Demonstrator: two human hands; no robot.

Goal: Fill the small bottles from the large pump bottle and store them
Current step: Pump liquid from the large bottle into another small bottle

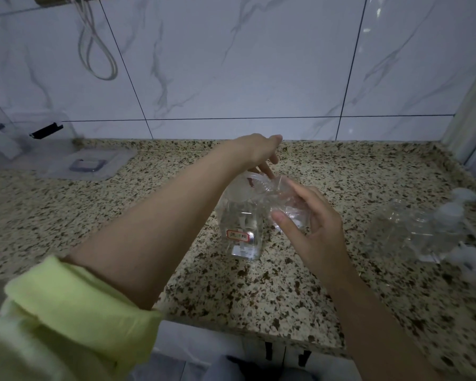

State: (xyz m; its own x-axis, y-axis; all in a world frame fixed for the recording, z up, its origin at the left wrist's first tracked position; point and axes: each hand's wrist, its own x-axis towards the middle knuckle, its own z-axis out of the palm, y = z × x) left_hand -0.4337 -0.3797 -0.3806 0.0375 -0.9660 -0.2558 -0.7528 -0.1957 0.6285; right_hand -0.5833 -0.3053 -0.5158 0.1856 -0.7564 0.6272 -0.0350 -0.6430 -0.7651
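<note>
1. The large pump bottle (243, 229) stands upright near the middle of the speckled stone surface (121, 215), clear liquid inside it and a red-bordered label on its front.
2. The left hand (259, 152) reaches over the top of it, fingers bent down onto the pump head (248, 185); it looks to be pressing or about to press, though from here I cannot tell whether the fingers curl round the head or only rest on it.
3. The right hand (311, 229) grips a small clear bottle (289, 204), thumb on the near side and fingers behind, and holds it tilted with its mouth just beside the pump's spout.
4. So the filling step is in hand. How much liquid is in the small bottle is too hard to read through the clear plastic.
5. Other small bottles (412, 229) and what look like their white pump tops lie together well off to the right, blurred; they seem still to be dealt with.
6. The next move calls for keeping the small mouth right under the spout while the left hand pumps steadily, since a slip would spill onto the surface.
7. A clear container (25, 138) sits at the back left, with a lid (88, 163) lying flat beside it; this may be where the bottles go.
</note>
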